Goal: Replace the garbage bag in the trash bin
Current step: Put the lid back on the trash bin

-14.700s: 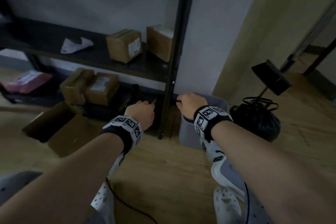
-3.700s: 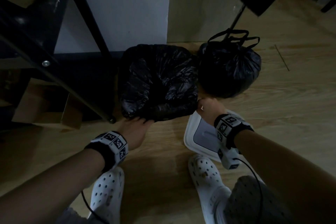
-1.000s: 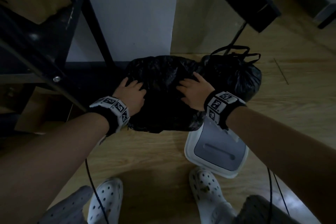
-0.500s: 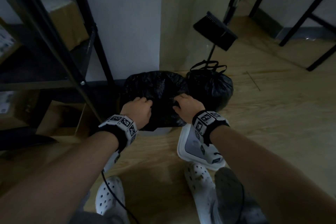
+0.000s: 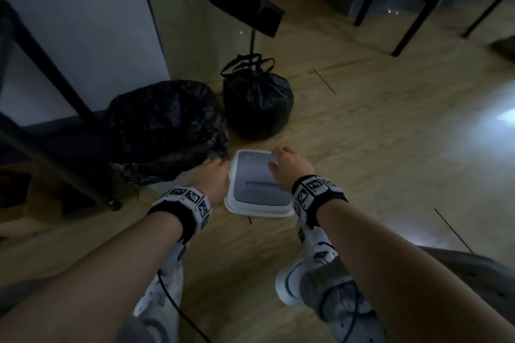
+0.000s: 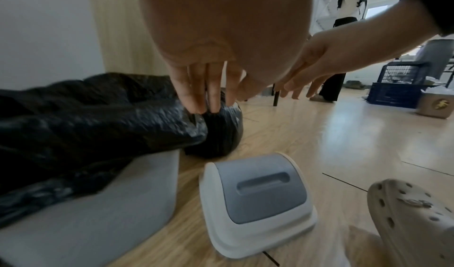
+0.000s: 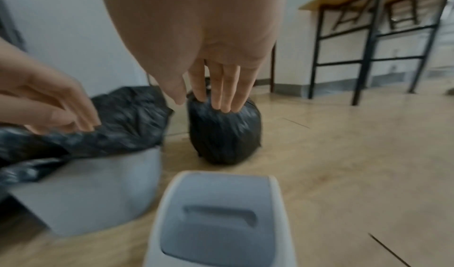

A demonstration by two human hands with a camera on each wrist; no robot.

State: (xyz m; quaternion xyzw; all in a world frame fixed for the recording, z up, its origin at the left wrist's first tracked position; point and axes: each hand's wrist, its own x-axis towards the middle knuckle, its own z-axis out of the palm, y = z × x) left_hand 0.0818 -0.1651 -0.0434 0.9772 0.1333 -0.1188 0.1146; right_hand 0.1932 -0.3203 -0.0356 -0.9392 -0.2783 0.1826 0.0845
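Observation:
The grey trash bin stands by the wall with a fresh black garbage bag lining it and folded over its rim. A tied, full black bag sits on the floor to its right. The bin's white and grey lid lies on the floor in front. My left hand is at the lid's left edge, close to the bin's rim, with straight fingers. My right hand hovers over the lid's far right corner, fingers straight. Neither hand holds anything.
A black dustpan on a pole leans against the wall behind the tied bag. A black shelf frame stands left of the bin. Black table legs rise at the far right. My white clogs stand just behind the lid.
Both hands have come off the bag on top of the bin and moved right and down to the lid on the floor. The head view has swung right.

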